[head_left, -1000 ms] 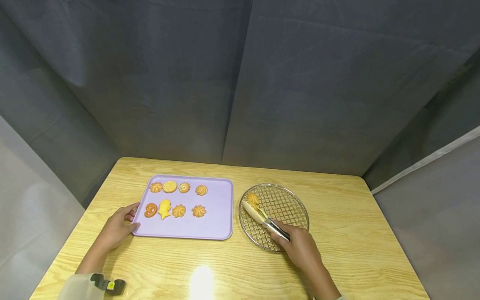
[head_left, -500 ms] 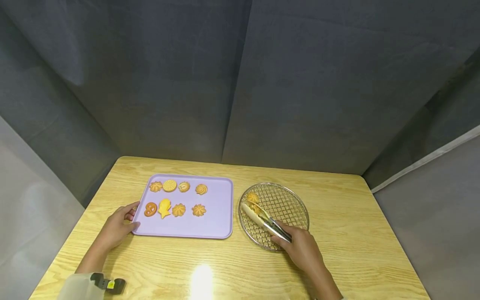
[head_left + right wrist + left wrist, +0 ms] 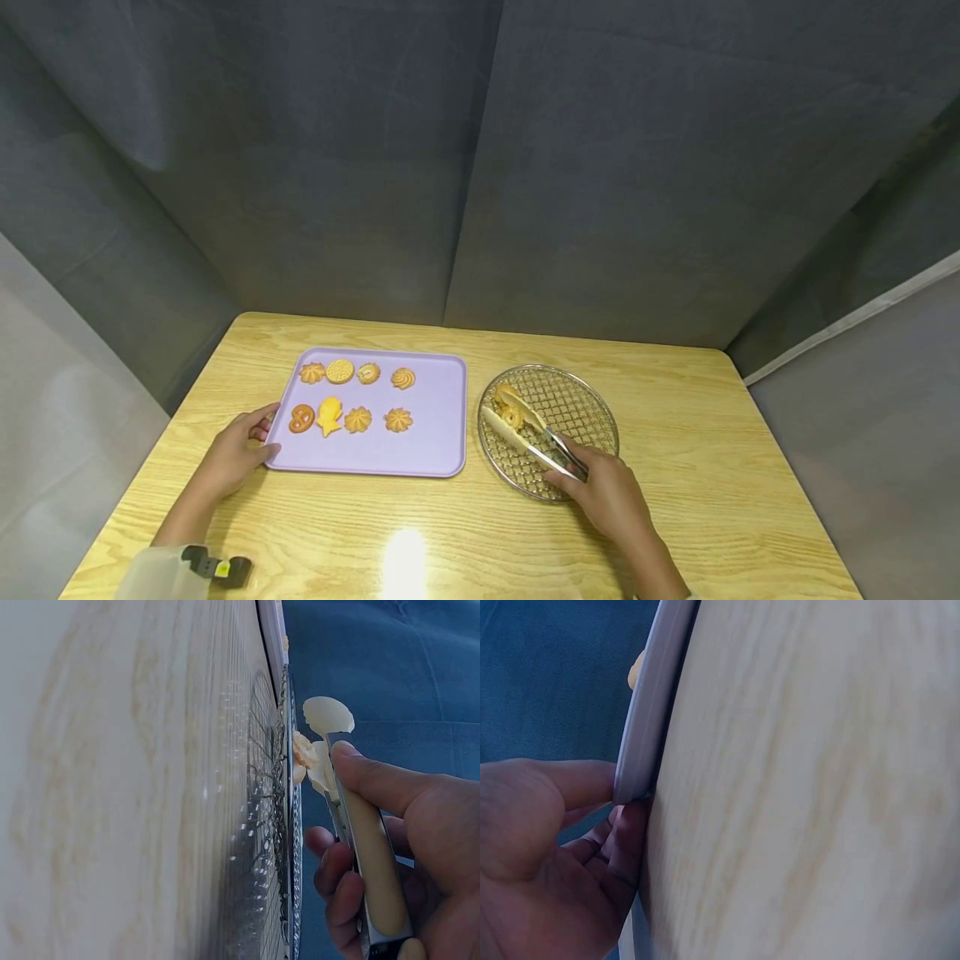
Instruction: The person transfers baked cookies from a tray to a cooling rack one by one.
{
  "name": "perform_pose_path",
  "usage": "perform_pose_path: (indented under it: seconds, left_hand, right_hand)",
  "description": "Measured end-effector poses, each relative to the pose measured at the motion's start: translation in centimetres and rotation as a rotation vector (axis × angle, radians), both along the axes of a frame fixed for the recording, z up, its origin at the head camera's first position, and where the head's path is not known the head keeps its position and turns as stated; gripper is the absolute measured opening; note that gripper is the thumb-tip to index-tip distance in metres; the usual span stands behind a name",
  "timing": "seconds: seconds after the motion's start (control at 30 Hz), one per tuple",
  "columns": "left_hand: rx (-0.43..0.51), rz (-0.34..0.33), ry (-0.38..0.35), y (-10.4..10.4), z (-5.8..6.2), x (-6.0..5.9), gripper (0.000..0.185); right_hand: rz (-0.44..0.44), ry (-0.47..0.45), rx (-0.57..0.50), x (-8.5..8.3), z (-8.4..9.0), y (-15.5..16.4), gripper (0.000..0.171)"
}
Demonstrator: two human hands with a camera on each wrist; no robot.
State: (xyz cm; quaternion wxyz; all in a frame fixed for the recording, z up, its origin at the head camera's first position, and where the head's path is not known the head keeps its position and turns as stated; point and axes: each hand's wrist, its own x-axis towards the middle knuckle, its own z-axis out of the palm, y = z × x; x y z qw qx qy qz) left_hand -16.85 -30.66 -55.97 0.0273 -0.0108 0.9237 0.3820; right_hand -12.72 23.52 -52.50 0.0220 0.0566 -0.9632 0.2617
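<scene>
In the head view my left hand (image 3: 234, 454) pinches the left edge of a lilac tray (image 3: 431, 442). The left wrist view has the thumb against the tray's rim (image 3: 641, 742) and curled fingers below it. Several cookies lie on the tray in two rows, among them a pretzel (image 3: 302, 418) and a yellow fish-shaped one (image 3: 328, 416). My right hand (image 3: 603, 492) grips metal tongs (image 3: 542, 457) with cream-coloured tips, spread apart over a round wire rack (image 3: 581, 408). Between the tips lies a ring-like cookie (image 3: 512, 416), close to another cookie (image 3: 504, 392) partly hidden by the tongs.
Tray and rack stand side by side on a light wooden table (image 3: 322, 533), a narrow gap between them. Grey curtains (image 3: 600, 208) hang behind and at both sides. A bright light reflection shows on the table's front part.
The tongs' tips, close together around a cookie before, have spread apart, and that cookie lies between them on the rack. My left hand and the tray have not moved.
</scene>
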Motion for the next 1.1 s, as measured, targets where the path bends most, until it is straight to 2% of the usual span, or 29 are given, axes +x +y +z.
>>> perform_pose_path:
  seconds: [0.23, 0.6, 0.9, 1.1]
  left_hand:
    - [-0.005, -0.005, -0.004, 0.1, 0.1, 0.1, 0.064]
    - [-0.010, -0.010, 0.007, 0.0, -0.2, 0.0, 0.064]
    - [-0.011, -0.004, 0.006, 0.1, 0.1, 0.0, 0.064]
    - [-0.013, 0.004, -0.002, 0.1, -0.1, -0.1, 0.064]
  right_hand:
    - [-0.007, 0.026, 0.009, -0.1, 0.5, 0.1, 0.071]
    - [0.012, 0.006, -0.011, -0.4, 0.7, 0.0, 0.076]
    - [0.040, 0.057, -0.022, -0.9, 1.0, -1.2, 0.073]
    - [0.042, 0.046, -0.030, -1.4, 1.1, -2.2, 0.075]
